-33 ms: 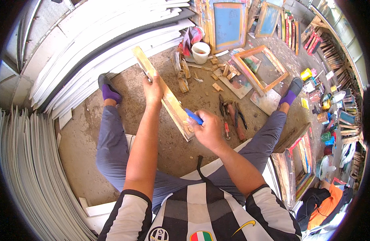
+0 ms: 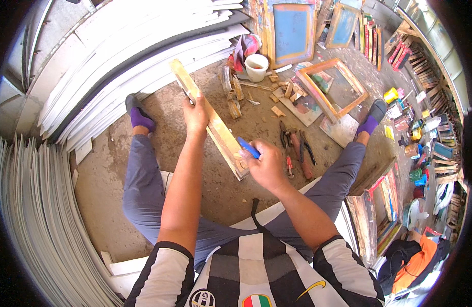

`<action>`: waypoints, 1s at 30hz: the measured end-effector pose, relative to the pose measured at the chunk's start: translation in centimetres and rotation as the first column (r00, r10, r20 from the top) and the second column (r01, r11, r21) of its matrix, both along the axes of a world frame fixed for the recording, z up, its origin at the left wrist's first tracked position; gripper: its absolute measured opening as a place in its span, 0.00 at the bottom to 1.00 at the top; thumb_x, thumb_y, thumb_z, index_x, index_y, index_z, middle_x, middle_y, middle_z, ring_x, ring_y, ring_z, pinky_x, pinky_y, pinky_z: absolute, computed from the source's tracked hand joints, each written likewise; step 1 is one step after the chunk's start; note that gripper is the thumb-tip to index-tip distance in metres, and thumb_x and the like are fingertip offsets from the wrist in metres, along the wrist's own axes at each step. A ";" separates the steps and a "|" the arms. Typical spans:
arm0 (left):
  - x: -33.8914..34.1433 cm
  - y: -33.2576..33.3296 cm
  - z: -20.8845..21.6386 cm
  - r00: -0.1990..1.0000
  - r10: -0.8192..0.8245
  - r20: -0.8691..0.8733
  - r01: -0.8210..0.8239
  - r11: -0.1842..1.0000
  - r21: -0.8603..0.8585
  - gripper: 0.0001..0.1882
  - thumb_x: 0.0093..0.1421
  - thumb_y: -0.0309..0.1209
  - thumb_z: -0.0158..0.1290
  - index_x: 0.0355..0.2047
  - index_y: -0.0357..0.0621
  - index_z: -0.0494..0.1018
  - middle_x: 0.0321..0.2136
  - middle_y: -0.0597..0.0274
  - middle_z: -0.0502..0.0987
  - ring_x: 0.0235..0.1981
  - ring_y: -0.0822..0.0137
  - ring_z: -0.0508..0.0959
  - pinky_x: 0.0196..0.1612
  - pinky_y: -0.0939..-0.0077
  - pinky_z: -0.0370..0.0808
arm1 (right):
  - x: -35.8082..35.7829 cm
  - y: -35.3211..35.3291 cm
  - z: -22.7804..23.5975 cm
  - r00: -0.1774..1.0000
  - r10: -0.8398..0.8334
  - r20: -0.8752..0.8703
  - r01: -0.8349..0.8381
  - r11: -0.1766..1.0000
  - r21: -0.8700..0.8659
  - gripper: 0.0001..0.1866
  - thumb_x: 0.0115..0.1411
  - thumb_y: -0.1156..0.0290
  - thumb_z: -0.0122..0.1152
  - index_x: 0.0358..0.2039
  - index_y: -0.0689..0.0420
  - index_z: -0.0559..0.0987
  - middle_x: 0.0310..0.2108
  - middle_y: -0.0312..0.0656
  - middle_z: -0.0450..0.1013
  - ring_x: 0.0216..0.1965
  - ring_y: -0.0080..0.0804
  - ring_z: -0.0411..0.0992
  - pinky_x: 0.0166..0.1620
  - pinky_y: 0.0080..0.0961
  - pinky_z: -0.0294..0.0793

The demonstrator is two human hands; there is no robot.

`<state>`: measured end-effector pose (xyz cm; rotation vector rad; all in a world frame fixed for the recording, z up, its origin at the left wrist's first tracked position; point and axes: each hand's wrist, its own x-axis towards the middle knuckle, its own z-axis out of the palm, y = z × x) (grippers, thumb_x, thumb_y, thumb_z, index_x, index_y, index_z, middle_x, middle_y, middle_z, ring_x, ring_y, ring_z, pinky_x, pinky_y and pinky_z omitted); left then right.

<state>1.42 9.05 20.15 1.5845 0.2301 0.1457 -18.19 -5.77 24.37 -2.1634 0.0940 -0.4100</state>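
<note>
My left hand [image 2: 196, 116] is wrapped round a long, pale wooden bar [image 2: 219, 127] near its middle. The bar slants from the upper left down toward my right hand, raised above the floor between my legs. My right hand [image 2: 266, 162] is closed on a blue tool [image 2: 249, 147], whose slim body sticks out past the thumb toward the wood. Its working end is hard to see, and I cannot tell whether it touches the bar. On the floor to the right lie pliers [image 2: 284, 135] and a red-handled tool [image 2: 290, 166].
Wood offcuts [image 2: 296, 91], a white bucket [image 2: 256, 67] and an empty wooden frame [image 2: 343, 110] are beyond my hands. Blue screen frames [image 2: 293, 30] lean at the back. White sheets [image 2: 144, 77] are stacked on the left, paint pots [image 2: 415, 133] crowd the right.
</note>
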 end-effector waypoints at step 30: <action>-0.1 1.3 -0.1 0.994 -0.070 -0.083 0.065 0.996 -0.066 0.30 0.69 0.39 0.51 0.64 0.31 0.62 0.54 0.47 0.75 0.53 0.59 0.77 0.56 0.67 0.71 | 3.6 -1.7 -4.0 0.945 0.181 -0.271 0.177 0.413 0.894 0.08 0.58 0.68 0.68 0.36 0.58 0.82 0.27 0.33 0.76 0.19 0.17 0.62 0.25 0.20 0.61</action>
